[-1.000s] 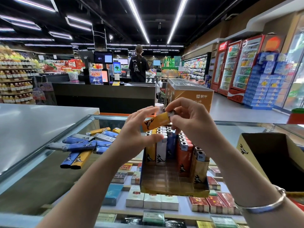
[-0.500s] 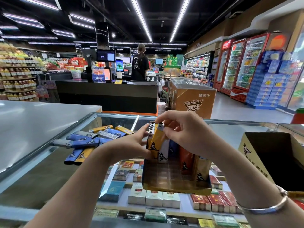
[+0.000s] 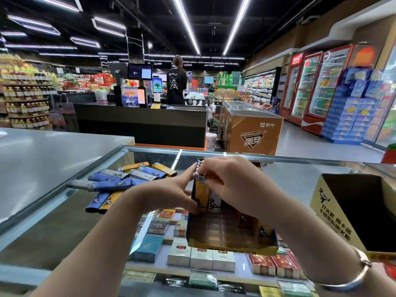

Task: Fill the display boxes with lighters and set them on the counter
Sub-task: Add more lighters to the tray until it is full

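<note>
**Yellow lighter held upright at the left edge of the display box**

In the centre of the frame I see my right hand curled over the metal top of a yellow plastic lighter, fingertips pinching the cap from above. The lighter stands upright at the left end of the row inside the open yellow-and-blue cardboard display box, touching a white lighter beside it. My left hand comes in from the lower left; its thumb and fingers press against the yellow lighter's left side and the box's left wall, so both hands grasp the same lighter. The box sits on the glass counter top, with its front floor bare; the lighters stand at the back, mostly hidden behind my right hand and wrist.

To the left of centre, a loose pile of blue, grey and yellow lighters lies flat on the glass, near my left hand but apart from it. At the right edge stands a second, larger yellow cardboard box with a dark open interior, well apart from the one I work in. Under the glass I see rows of cigarette packs in white, red and teal. A silver bangle circles my right wrist at the lower right.

In the upper half, a black checkout counter stands with a person in a black shirt behind it, an orange chest freezer to the right of centre, and red drink coolers along the right wall.
</note>
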`<state>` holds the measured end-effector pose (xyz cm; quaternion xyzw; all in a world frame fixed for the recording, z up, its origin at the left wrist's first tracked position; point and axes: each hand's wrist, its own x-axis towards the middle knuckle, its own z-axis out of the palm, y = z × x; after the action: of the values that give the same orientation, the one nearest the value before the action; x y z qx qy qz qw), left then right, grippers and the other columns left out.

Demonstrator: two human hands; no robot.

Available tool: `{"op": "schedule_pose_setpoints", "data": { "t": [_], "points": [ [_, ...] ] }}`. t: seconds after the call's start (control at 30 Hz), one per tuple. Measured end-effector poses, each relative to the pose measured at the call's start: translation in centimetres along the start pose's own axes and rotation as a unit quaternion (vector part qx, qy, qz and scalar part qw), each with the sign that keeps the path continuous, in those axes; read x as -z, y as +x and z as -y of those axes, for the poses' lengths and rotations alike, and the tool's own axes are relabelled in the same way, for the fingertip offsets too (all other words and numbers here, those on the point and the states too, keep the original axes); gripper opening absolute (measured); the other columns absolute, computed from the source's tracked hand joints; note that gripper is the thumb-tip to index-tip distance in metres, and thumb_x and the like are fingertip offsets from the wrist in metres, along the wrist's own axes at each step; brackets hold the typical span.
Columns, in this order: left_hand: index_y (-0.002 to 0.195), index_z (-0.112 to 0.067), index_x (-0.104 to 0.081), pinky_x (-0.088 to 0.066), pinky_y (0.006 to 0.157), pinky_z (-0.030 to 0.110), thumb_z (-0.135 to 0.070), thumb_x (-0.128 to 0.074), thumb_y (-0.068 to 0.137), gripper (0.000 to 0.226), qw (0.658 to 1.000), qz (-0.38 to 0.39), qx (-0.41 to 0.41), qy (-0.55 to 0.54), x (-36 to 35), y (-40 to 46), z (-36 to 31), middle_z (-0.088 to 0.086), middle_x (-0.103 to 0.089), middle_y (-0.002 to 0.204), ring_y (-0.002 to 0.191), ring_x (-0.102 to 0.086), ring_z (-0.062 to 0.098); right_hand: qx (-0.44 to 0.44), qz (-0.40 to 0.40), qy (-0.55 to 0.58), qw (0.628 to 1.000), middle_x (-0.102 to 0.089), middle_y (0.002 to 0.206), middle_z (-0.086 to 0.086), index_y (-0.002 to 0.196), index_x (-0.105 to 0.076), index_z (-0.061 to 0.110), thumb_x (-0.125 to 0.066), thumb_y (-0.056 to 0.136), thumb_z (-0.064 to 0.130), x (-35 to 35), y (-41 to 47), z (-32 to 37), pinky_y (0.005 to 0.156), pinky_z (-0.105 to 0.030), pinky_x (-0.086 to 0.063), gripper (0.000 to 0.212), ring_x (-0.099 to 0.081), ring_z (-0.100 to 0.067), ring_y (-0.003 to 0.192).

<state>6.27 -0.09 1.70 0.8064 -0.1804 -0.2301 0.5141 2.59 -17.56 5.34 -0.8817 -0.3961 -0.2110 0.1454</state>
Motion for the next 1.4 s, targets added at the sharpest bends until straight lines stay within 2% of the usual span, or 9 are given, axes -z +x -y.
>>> {"op": "schedule_pose_setpoints", "data": {
  "t": [0.1,0.2,0.33,0.5,0.8,0.93,1.13,1.3,1.4],
  "points": [
    [0.146,-0.040,0.005,-0.053,0.076,0.019,0.007,-0.063,0.079,0.107,1.000,0.001,0.002,-0.001,0.0,0.1,0.2,-0.003,-0.054,0.123,0.098,-0.064,0.004,-0.004,-0.001,-0.018,1.000,-0.061,0.097,-0.001,0.099,-0.066,0.010,-0.057,0.090,0.012,0.1,0.1,-0.2,0.074,-0.034,-0.049,0.013,-0.058,-0.020,0.084],
    [0.146,-0.040,0.005,-0.053,0.088,0.031,0.009,-0.062,0.078,0.108,1.000,-0.003,0.001,-0.014,-0.1,0.1,0.1,0.003,-0.047,0.135,0.106,-0.062,0.013,-0.017,0.010,-0.037,0.999,-0.056,0.098,0.002,0.104,-0.068,0.013,-0.057,0.090,0.014,0.4,-0.1,-0.7,0.079,-0.037,-0.048,0.017,-0.054,-0.016,0.089],
    [0.146,-0.041,0.005,-0.053,0.084,0.026,0.007,-0.062,0.080,0.106,1.000,-0.005,0.004,-0.002,0.0,0.1,0.1,0.000,-0.051,0.126,0.107,-0.060,0.012,-0.022,0.018,0.002,1.000,-0.057,0.097,0.004,0.112,-0.066,0.020,-0.057,0.090,0.013,0.8,-0.2,-0.8,0.077,-0.031,-0.047,0.025,-0.052,-0.013,0.086],
    [0.145,-0.038,0.004,-0.050,0.066,0.011,0.004,-0.063,0.080,0.103,1.000,0.001,0.004,0.008,0.1,0.2,0.1,-0.007,-0.051,0.118,0.088,-0.064,-0.004,0.008,0.020,-0.015,1.000,-0.059,0.094,0.000,0.099,-0.065,0.014,-0.056,0.089,0.008,0.1,0.0,0.0,0.067,-0.018,-0.042,0.014,-0.053,-0.014,0.081],
    [0.145,-0.043,0.001,-0.053,0.082,0.023,0.001,-0.068,0.076,0.108,0.999,-0.017,0.012,0.026,0.3,0.5,0.6,-0.004,-0.054,0.123,0.099,-0.063,0.004,0.001,0.032,-0.025,0.999,-0.054,0.102,0.005,0.115,-0.066,0.029,-0.052,0.092,0.015,0.0,-0.1,-0.6,0.082,-0.028,-0.036,0.030,-0.039,-0.012,0.098],
    [0.145,-0.044,0.005,-0.052,0.088,0.029,0.002,-0.066,0.076,0.109,0.999,-0.022,0.007,0.022,0.3,0.5,0.6,0.003,-0.047,0.135,0.104,-0.062,0.011,-0.038,0.025,0.046,0.998,-0.051,0.091,0.011,0.113,-0.067,0.028,-0.055,0.091,0.016,0.8,-0.3,-1.7,0.077,-0.024,-0.034,0.027,-0.042,-0.006,0.088],
    [0.145,-0.044,-0.001,-0.049,0.073,0.014,-0.001,-0.062,0.082,0.099,0.999,-0.032,-0.013,0.026,-0.1,0.2,0.4,-0.005,-0.029,0.149,0.110,-0.056,0.011,-0.133,-0.094,0.093,0.982,-0.062,0.092,0.004,0.098,-0.070,0.016,-0.059,0.089,0.010,1.5,-0.6,-5.1,0.076,-0.031,-0.049,0.016,-0.059,-0.016,0.083],
    [0.144,-0.038,-0.018,-0.049,0.073,0.011,-0.005,-0.064,0.083,0.084,0.998,-0.036,-0.045,0.012,0.1,-0.1,0.2,-0.014,-0.038,0.135,0.101,-0.057,-0.002,-0.198,-0.050,0.168,0.964,-0.063,0.090,0.003,0.085,-0.067,0.023,-0.058,0.089,0.013,0.2,-0.6,-6.3,0.065,-0.018,-0.042,0.014,-0.055,-0.002,0.071],
    [0.138,-0.036,-0.030,-0.047,0.082,0.017,-0.005,-0.061,0.083,0.071,0.995,-0.071,-0.066,0.033,0.2,-0.6,-0.3,-0.017,-0.047,0.127,0.107,-0.054,0.000,-0.230,-0.060,0.248,0.939,-0.066,0.077,-0.009,0.078,-0.068,0.023,-0.059,0.089,0.012,-0.1,-0.5,-6.3,0.063,-0.024,-0.046,0.018,-0.056,-0.015,0.065]
  ]
}}
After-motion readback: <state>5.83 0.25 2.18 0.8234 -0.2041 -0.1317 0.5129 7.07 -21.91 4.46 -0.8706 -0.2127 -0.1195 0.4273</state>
